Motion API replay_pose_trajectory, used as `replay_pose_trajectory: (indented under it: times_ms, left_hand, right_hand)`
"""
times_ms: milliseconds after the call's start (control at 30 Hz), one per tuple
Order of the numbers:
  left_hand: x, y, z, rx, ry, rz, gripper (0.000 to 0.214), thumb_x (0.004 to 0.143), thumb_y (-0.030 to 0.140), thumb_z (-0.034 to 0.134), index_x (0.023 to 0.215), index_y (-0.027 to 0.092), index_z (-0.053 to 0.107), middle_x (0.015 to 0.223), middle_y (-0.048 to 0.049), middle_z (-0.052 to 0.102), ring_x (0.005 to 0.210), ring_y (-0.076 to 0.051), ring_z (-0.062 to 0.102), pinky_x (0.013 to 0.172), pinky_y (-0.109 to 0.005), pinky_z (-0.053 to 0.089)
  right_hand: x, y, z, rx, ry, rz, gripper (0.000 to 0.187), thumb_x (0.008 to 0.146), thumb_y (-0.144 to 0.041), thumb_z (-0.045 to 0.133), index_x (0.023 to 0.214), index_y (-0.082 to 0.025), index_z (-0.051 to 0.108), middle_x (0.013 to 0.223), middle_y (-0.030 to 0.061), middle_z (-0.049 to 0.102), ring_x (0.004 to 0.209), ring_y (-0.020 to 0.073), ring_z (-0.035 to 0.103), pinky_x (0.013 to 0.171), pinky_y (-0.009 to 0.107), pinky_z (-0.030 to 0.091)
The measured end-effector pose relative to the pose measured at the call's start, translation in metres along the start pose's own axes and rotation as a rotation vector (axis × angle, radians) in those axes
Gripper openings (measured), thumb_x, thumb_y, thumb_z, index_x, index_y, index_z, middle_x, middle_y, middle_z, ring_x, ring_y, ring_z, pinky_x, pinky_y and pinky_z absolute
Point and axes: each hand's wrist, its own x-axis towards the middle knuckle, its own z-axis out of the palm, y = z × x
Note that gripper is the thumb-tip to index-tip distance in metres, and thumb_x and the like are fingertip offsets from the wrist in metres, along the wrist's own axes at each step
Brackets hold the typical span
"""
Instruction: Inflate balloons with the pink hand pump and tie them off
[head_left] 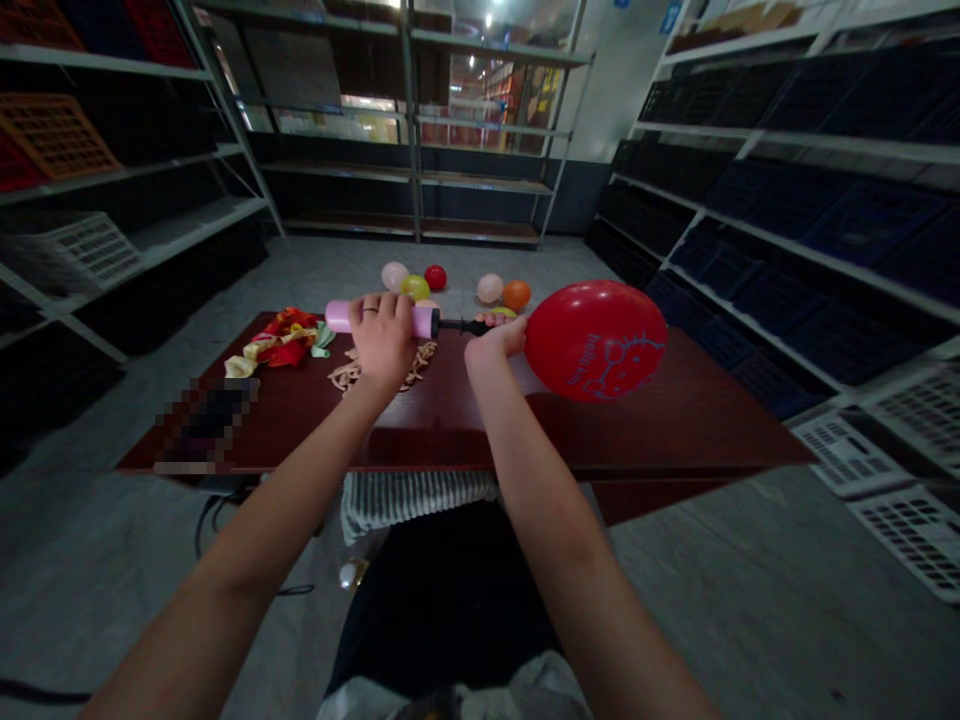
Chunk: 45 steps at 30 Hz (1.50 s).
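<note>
Two hands are closed: the left hand (382,340) grips the pink pump (339,316), the right hand (496,340) pinches the neck of the red balloon (596,340), just beyond it over the bench (675,425), onto the nozzle (461,326); pinch firmly, stroke straight.

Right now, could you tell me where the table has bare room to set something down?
The table is bare along the middle of its near edge and at its right end under the red balloon. Far left is crowded: limp balloons and a tan pile by the left hand.
</note>
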Motion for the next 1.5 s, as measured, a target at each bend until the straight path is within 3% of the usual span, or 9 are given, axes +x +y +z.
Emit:
replay_pose_trajectory:
  times_ms: [133, 267, 467, 833, 967, 1100, 1267, 1500]
  left_hand:
    - [-0.003, 0.021, 0.006, -0.031, -0.037, 0.030, 0.023, 0.090, 0.018, 0.052, 0.111, 0.020, 0.062, 0.110, -0.0166, 0.066, 0.108, -0.038, 0.055, 0.095, -0.055, 0.036]
    - [-0.002, 0.019, 0.008, -0.071, -0.114, 0.107, 0.027, 0.090, 0.020, 0.053, 0.115, 0.019, 0.063, 0.109, -0.0188, 0.067, 0.108, -0.040, 0.057, 0.093, -0.055, 0.036]
    - [0.000, -0.001, 0.013, -0.071, -0.113, 0.292, 0.035, 0.089, 0.020, 0.057, 0.123, 0.015, 0.063, 0.112, -0.0181, 0.069, 0.109, -0.036, 0.060, 0.104, -0.053, 0.035]
    - [-0.022, -0.065, 0.012, 0.033, -0.124, 0.300, 0.035, 0.088, 0.026, 0.061, 0.121, 0.013, 0.066, 0.109, -0.0184, 0.071, 0.105, -0.037, 0.062, 0.100, -0.051, 0.041]
    - [-0.027, -0.076, 0.007, 0.036, -0.124, 0.296, 0.036, 0.088, 0.026, 0.061, 0.121, 0.012, 0.066, 0.112, -0.0194, 0.070, 0.106, -0.038, 0.061, 0.099, -0.051, 0.041]
    - [-0.027, -0.067, 0.005, 0.036, -0.083, 0.206, 0.031, 0.088, 0.027, 0.061, 0.116, 0.015, 0.067, 0.108, -0.0176, 0.071, 0.103, -0.037, 0.061, 0.098, -0.052, 0.040]
    - [-0.025, -0.042, 0.003, 0.017, 0.013, 0.031, 0.025, 0.091, 0.026, 0.058, 0.113, 0.020, 0.067, 0.108, -0.0149, 0.071, 0.106, -0.036, 0.058, 0.095, -0.054, 0.037]
    - [-0.019, 0.004, 0.004, 0.000, 0.004, 0.035, 0.022, 0.094, 0.019, 0.050, 0.111, 0.023, 0.064, 0.108, -0.0149, 0.069, 0.108, -0.035, 0.057, 0.096, -0.052, 0.035]
  right_hand:
    - [-0.010, 0.004, 0.006, 0.155, 0.055, 0.025, 0.028, 0.093, -0.022, 0.032, 0.072, -0.028, 0.016, 0.055, -0.0107, 0.021, 0.041, 0.0075, 0.033, 0.041, 0.018, 0.041]
    - [-0.008, 0.005, 0.006, 0.084, 0.072, 0.036, 0.027, 0.094, -0.022, 0.031, 0.073, -0.028, 0.016, 0.054, -0.0110, 0.022, 0.041, 0.0073, 0.033, 0.041, 0.019, 0.041]
    - [0.003, -0.001, -0.001, 0.099, 0.091, 0.031, 0.026, 0.092, -0.019, 0.032, 0.072, -0.028, 0.019, 0.053, -0.0111, 0.025, 0.040, 0.0074, 0.034, 0.040, 0.019, 0.041]
    - [0.027, -0.015, -0.020, 0.154, 0.122, 0.021, 0.026, 0.088, -0.014, 0.032, 0.070, -0.027, 0.020, 0.050, -0.0114, 0.025, 0.037, 0.0069, 0.031, 0.036, 0.018, 0.036]
    - [0.027, -0.016, -0.024, 0.171, 0.106, 0.039, 0.027, 0.085, -0.010, 0.034, 0.069, -0.027, 0.019, 0.050, -0.0117, 0.024, 0.037, 0.0066, 0.031, 0.036, 0.018, 0.035]
    - [0.026, -0.014, -0.021, 0.200, 0.113, 0.039, 0.026, 0.086, -0.011, 0.033, 0.069, -0.027, 0.020, 0.050, -0.0118, 0.024, 0.037, 0.0064, 0.030, 0.036, 0.018, 0.034]
    - [0.027, -0.016, -0.024, 0.218, 0.104, 0.039, 0.028, 0.086, -0.011, 0.033, 0.069, -0.027, 0.017, 0.050, -0.0120, 0.022, 0.038, 0.0063, 0.029, 0.037, 0.018, 0.035]
    - [0.015, -0.017, -0.022, 0.210, 0.082, 0.058, 0.028, 0.086, -0.009, 0.030, 0.070, -0.027, 0.016, 0.051, -0.0125, 0.020, 0.038, 0.0059, 0.028, 0.039, 0.017, 0.035]
